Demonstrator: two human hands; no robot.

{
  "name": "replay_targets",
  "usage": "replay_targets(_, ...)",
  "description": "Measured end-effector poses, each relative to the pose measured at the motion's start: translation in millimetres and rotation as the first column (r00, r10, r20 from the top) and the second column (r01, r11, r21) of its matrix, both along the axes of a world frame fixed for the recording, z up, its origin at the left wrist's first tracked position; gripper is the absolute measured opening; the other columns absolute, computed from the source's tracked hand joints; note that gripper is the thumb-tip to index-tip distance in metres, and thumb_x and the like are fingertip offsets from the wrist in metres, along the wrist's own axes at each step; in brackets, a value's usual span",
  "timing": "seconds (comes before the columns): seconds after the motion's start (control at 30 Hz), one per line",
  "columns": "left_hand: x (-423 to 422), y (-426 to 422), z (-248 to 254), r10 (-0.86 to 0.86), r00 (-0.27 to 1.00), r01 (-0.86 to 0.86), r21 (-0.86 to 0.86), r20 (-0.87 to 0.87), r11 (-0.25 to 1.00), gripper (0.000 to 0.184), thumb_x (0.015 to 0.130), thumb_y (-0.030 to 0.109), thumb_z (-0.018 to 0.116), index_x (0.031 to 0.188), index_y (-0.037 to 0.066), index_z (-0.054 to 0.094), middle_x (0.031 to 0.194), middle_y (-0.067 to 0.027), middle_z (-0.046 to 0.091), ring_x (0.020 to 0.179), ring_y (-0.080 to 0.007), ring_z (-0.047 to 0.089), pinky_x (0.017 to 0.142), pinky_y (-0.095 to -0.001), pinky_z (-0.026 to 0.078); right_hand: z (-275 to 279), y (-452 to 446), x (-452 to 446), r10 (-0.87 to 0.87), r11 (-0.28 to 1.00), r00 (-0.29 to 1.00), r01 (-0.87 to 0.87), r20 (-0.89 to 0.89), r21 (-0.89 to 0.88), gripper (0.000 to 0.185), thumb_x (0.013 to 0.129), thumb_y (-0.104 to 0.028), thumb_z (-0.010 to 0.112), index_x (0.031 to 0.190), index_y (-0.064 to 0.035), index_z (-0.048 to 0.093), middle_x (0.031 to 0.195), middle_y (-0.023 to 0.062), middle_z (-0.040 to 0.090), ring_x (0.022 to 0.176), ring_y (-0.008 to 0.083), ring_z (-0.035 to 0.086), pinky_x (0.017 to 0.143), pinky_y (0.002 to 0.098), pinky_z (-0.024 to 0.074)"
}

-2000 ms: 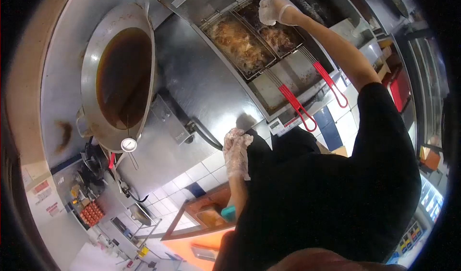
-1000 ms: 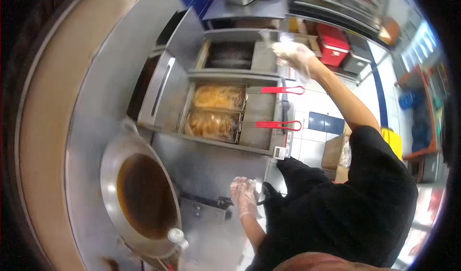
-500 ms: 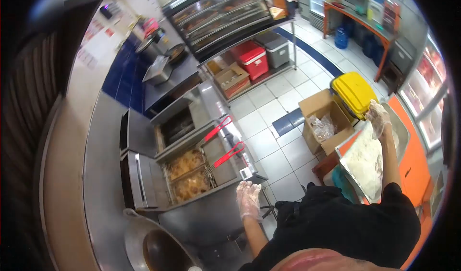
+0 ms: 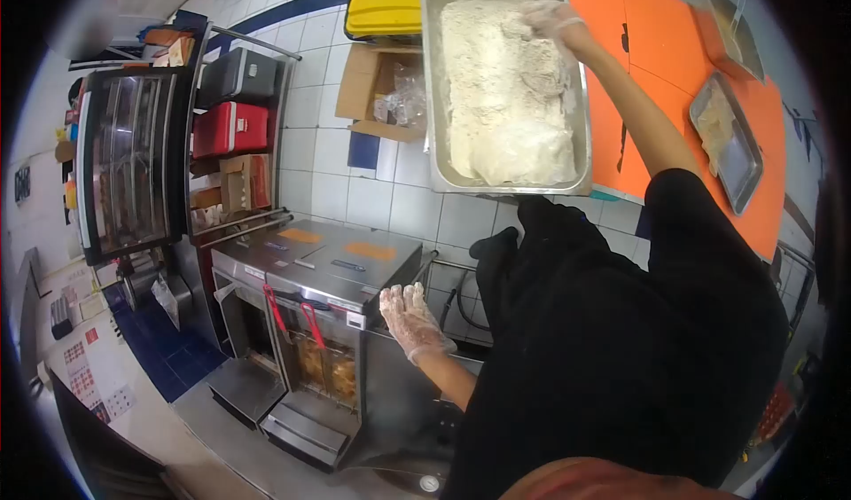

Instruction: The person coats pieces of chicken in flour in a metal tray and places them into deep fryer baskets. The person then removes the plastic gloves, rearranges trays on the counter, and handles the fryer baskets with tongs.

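Note:
My left hand [image 4: 410, 321], in a clear plastic glove dusted with flour, is held out beside the fryer [image 4: 310, 256] with its fingers apart and nothing in them. In a similar glove, my right hand [image 4: 554, 23] reaches over the far end of a deep metal pan [image 4: 583, 159]. Its fingers are stretched out at the surface of the pale flour [image 4: 496, 83], their tips partly blurred. A smoother white mound of flour lies at the pan's near end.
Two red-handled fry baskets [image 4: 312, 324] hang in the fryer, with food frying in the oil. An orange table [image 4: 651, 83] bears a shallow tray [image 4: 745, 159] and another metal container [image 4: 731, 35]. A cardboard box [image 4: 356, 83] and a yellow-lidded bin [image 4: 383, 3] stand beyond the pan.
The view has swung right, from the fryer toward the pan. My right hand now appears at the flour, fingers outstretched. My left hand remains empty, fingers apart, near the fryer.

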State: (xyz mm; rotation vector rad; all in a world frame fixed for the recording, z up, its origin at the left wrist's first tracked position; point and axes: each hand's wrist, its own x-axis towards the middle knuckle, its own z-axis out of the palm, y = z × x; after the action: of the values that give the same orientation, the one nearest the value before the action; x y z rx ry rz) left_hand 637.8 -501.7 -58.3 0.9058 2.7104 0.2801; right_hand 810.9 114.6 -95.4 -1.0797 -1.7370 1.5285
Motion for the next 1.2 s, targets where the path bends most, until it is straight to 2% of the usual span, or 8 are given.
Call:
replay_targets(0.17, 19, 24, -23, 0.136, 0.672, -0.668, 0.517, 0.728, 0.536, 0.027, 0.100, 0.019, 0.057, 0.121, 0.016, 0.073, 0.137, -0.0080, 0.062, 0.139, -0.0314, 0.047, 0.119, -0.0401, 0.038, -68, 35, -40, 0.096, 0.780, 0.585, -0.547, 0.805, 0.304, 0.042, 0.084, -0.017, 0.077, 0.121, 0.0005, 0.070, 0.095, 0.0164, 0.075, 0.083, 0.0267, 0.070, 0.076, 0.0408, 0.0555)
replay_targets(0.23, 26, 31, -18, 0.165, 0.818, -0.487, 0.510, 0.551, 0.709, 0.027, 0.099, 0.017, 0.059, 0.122, 0.015, 0.073, 0.136, -0.0084, 0.063, 0.138, -0.0325, 0.047, 0.119, -0.0410, 0.038, -66, 13, -51, 0.305, 0.558, -0.055, -0.799, 0.951, -0.225, 0.038, 0.081, -0.016, 0.076, 0.117, -0.0022, 0.073, 0.098, 0.0208, 0.075, 0.087, 0.0345, 0.072, 0.077, 0.0458, 0.0562)
replay_targets(0.47, 43, 50, -10, 0.233, 0.849, -0.443, 0.400, 0.474, 0.802, 0.027, 0.100, 0.008, 0.063, 0.124, -0.004, 0.065, 0.141, -0.0173, 0.055, 0.136, -0.0292, 0.049, 0.112, -0.0367, 0.047, -113, -53, -14, 0.192, 0.424, 0.288, -0.886, 0.938, 0.185, 0.024, 0.087, -0.019, 0.064, 0.090, 0.0022, 0.077, 0.102, 0.0221, 0.074, 0.093, 0.0363, 0.072, 0.081, 0.0449, 0.0564)
replay_targets(0.57, 46, 71, -2, 0.052, 0.284, -0.959, 0.282, 0.958, 0.034, 0.040, 0.099, 0.002, 0.064, 0.136, -0.007, 0.051, 0.141, -0.0190, 0.052, 0.129, -0.0268, 0.055, 0.107, -0.0335, 0.053, -77, -43, -32, 0.367, 0.485, 0.265, -0.872, 0.892, 0.060, 0.034, 0.081, -0.023, 0.075, 0.101, 0.0032, 0.069, 0.095, 0.0241, 0.073, 0.091, 0.0407, 0.072, 0.081, 0.0472, 0.0576)
replay_targets(0.67, 52, 87, 13, 0.273, 0.429, -0.883, 0.336, 0.861, 0.328, 0.047, 0.105, 0.014, 0.056, 0.147, 0.000, 0.040, 0.148, -0.0130, 0.050, 0.140, -0.0206, 0.046, 0.116, -0.0321, 0.045, -60, -6, -58, 0.267, 0.804, 0.497, -0.587, 0.826, 0.093, 0.033, 0.080, -0.017, 0.073, 0.107, 0.0021, 0.068, 0.105, 0.0250, 0.072, 0.098, 0.0401, 0.071, 0.087, 0.0470, 0.0566)
replay_targets(0.77, 54, 89, 16, 0.321, 0.858, -0.398, 0.123, 0.401, 0.909, 0.048, 0.105, 0.013, 0.057, 0.148, 0.000, 0.039, 0.149, -0.0131, 0.050, 0.139, -0.0213, 0.048, 0.115, -0.0322, 0.046, -63, 43, -41, -0.073, 0.481, 0.569, -0.699, 0.819, 0.529, 0.032, 0.080, -0.011, 0.071, 0.110, 0.0008, 0.069, 0.110, 0.0239, 0.072, 0.104, 0.0383, 0.070, 0.091, 0.0467, 0.0553)
replay_targets(0.93, 60, 95, 14, 0.124, 0.248, -0.969, 0.249, 0.961, 0.012, 0.053, 0.103, 0.006, 0.057, 0.151, 0.001, 0.036, 0.148, -0.0183, 0.047, 0.136, -0.0334, 0.050, 0.112, -0.0428, 0.051, -85, 74, -43, -0.069, 0.472, 0.331, -0.820, 0.941, 0.323, 0.032, 0.081, -0.007, 0.067, 0.112, 0.0017, 0.069, 0.111, 0.0237, 0.072, 0.106, 0.0380, 0.070, 0.091, 0.0469, 0.0546)
replay_targets(1.2, 70, 106, 13, 0.185, 0.302, -0.953, 0.296, 0.935, 0.056, 0.044, 0.105, 0.011, 0.052, 0.147, 0.002, 0.040, 0.137, -0.0220, 0.053, 0.120, -0.0371, 0.060, 0.103, -0.0485, 0.057, -50, 50, -50, 0.198, 0.592, 0.354, -0.786, 0.914, 0.176, 0.031, 0.086, -0.009, 0.063, 0.113, 0.0059, 0.065, 0.106, 0.0266, 0.070, 0.104, 0.0429, 0.068, 0.089, 0.0484, 0.0533)
